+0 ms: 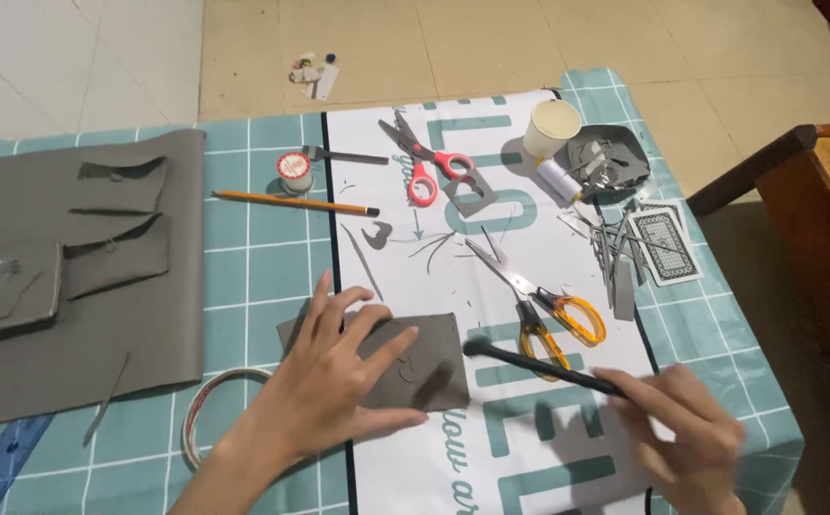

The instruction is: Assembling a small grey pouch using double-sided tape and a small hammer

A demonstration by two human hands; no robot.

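Teal checked cloth [243, 277] covers the table, a white printed sheet [567, 439] laid over it. Left hand [338, 381], fingers spread, presses flat on a small grey leather piece [434, 367]. Right hand [686, 429] pinches a black rod [539, 367], its long axis slanting up-left, tip just beside the piece's right edge. Yellow-handled scissors [539, 305] lie just beyond.

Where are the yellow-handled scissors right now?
In the head view, the yellow-handled scissors lie on the white printed sheet, right of centre, just above the black tool held by the right hand.
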